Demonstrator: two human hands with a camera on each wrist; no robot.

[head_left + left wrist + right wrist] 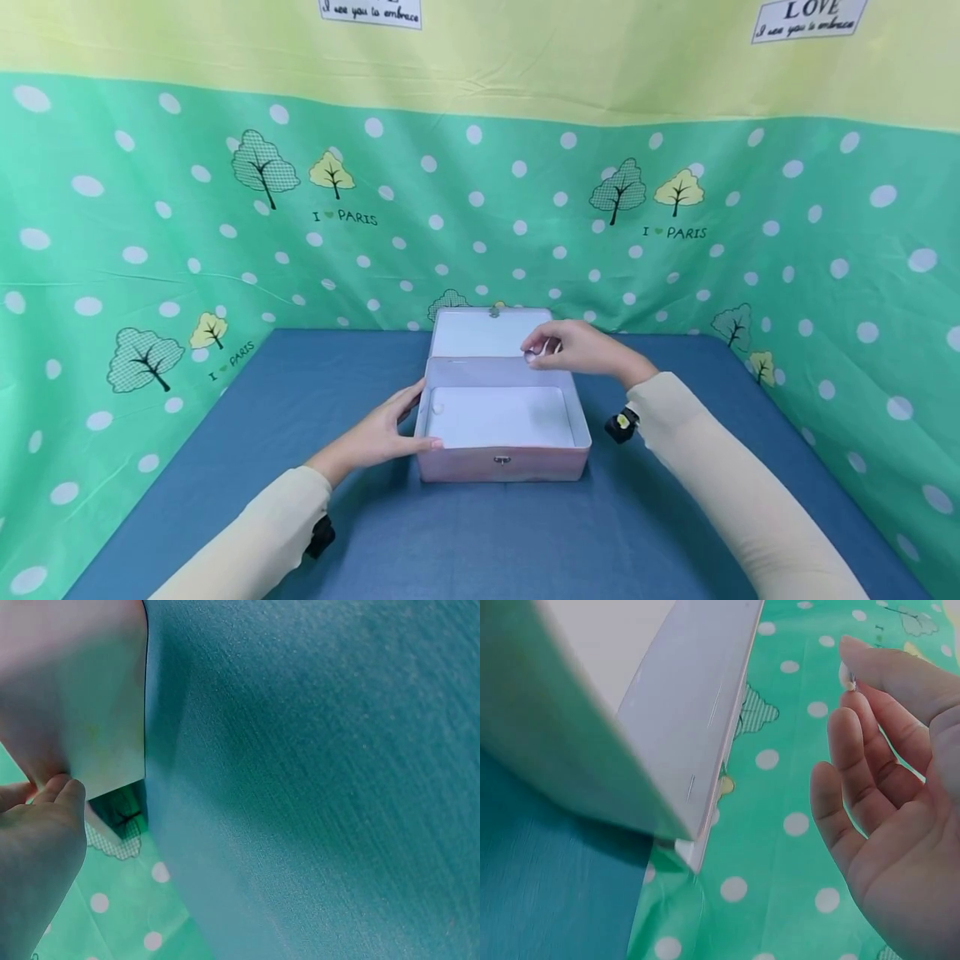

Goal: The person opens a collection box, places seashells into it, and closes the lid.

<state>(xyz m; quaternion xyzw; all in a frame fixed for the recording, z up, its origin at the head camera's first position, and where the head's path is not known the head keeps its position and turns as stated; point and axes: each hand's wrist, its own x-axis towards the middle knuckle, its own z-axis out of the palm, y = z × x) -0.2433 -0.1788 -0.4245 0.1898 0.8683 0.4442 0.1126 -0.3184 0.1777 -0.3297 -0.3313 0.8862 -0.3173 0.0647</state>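
Observation:
A pinkish tin box (502,464) stands on the blue table with its lid (480,332) tipped back. My left hand (382,432) grips the box's left side, thumb over the front left corner and fingers along the outer wall. In the left wrist view, fingertips (64,789) press on that wall. Over the box's back right corner, my right hand (581,348) pinches a small whitish piece (847,676) with a shiny metallic bit between thumb and forefinger; its exact kind I cannot tell. A small round pale thing (438,408) shows inside the box at the left.
A metal clasp (502,460) sits on the box's front, and a matching catch (494,312) on the lid's edge. Blue cloth (480,542) covers the table. Behind and at both sides hangs a green dotted curtain (480,225) with printed trees.

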